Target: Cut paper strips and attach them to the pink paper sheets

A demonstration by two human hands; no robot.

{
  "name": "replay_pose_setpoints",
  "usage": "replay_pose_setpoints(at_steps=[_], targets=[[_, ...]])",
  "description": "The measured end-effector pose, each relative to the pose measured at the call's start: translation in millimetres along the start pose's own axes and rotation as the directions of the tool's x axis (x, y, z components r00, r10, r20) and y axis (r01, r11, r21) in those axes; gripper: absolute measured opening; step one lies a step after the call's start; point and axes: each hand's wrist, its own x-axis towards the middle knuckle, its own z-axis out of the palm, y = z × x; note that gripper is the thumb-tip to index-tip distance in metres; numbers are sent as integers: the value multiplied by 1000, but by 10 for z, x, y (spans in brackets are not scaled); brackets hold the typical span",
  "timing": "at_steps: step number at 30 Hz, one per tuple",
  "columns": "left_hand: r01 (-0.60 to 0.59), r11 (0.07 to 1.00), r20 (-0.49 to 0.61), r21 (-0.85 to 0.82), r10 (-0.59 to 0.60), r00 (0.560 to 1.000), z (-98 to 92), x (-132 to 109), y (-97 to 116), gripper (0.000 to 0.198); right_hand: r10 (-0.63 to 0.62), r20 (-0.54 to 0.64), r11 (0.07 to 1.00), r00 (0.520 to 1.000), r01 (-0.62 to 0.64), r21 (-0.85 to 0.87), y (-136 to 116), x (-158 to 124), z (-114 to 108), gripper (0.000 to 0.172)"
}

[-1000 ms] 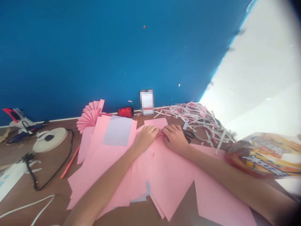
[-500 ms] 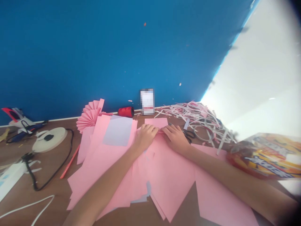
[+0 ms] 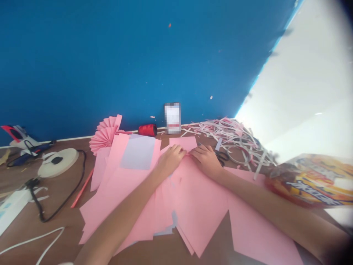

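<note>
Both hands meet at the far end of a large pink sheet (image 3: 202, 206) in the middle of the table. My left hand (image 3: 173, 158) has its curled fingers closed on the sheet's narrow top edge. Beside it, my right hand (image 3: 205, 159) pinches the same edge from the right, fingertips close to the left hand's. A small pink piece (image 3: 183, 141) lies just beyond the fingers. Left of the hands, a lilac sheet (image 3: 138, 152) rests on a stack of pink paper (image 3: 118, 198). Black scissors (image 3: 222, 157) lie partly hidden beside my right hand.
A folded pink fan (image 3: 103, 138), red thread spool (image 3: 147, 130) and upright phone (image 3: 173, 118) stand near the blue wall. Paper strips (image 3: 228, 132) and a snack packet (image 3: 314, 184) are at right. A white roll (image 3: 62, 163), red stick (image 3: 82, 188) and power strip (image 3: 12, 206) lie left.
The fingers have shifted slightly along the sheet's top edge, both hands still on it. The whole view has moved a little, and a pale edge now shows at the bottom left.
</note>
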Motion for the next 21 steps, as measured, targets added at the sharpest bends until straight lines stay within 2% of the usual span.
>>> replay_pose_setpoints(at_steps=[13,21], targets=[[-34,999,-12,-16,34,999,-88,-19,-31,36,-12,30,998,999,14,-59,-19,-3,-9,26],[-18,985,-51,-169,9,999,-41,-17,-88,34,-60,20,995,998,61,-74,-23,-13,-15,20]])
